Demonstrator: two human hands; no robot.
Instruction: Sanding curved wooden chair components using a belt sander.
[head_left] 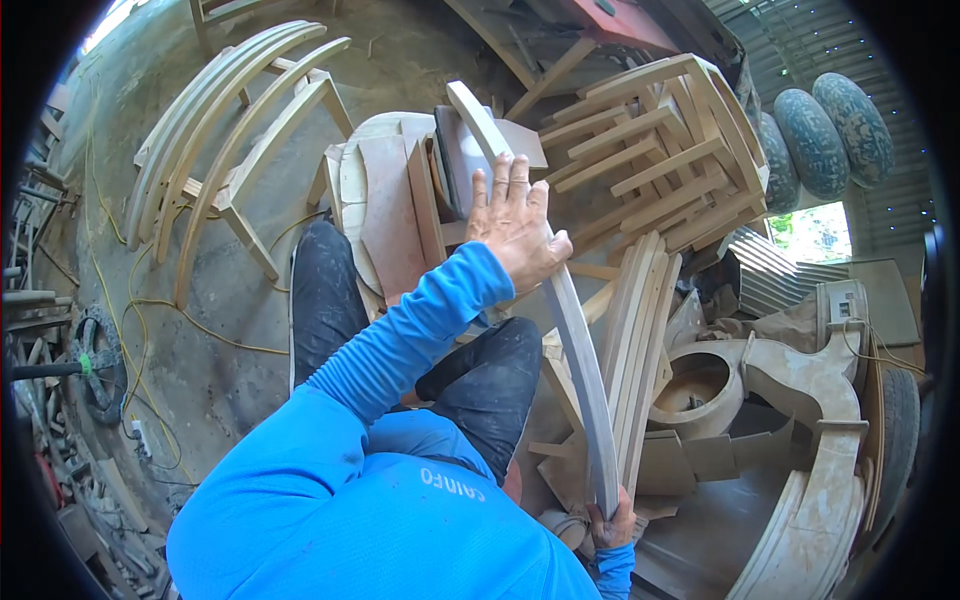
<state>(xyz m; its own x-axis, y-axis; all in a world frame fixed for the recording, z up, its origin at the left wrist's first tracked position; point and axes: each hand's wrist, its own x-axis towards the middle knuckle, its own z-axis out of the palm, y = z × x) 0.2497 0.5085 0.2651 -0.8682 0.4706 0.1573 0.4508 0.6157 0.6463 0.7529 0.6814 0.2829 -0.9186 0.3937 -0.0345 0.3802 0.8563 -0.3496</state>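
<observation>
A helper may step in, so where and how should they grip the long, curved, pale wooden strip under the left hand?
Probably pinch the strip at its far end, thumb and fingers on its long sides, from the far side: that slim tip projects past the left hand, which lies across the strip, while the right hand holds the near end.

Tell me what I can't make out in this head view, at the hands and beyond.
All in the head view:
- Held strip: the stretch under the left hand, covered by it.
- Left palm: turned down, hidden by the back of the hand.
- Right sleeve: cut off by the lower edge.
- Scrap pile: single pieces toward the left rim, too small and dim.
</observation>
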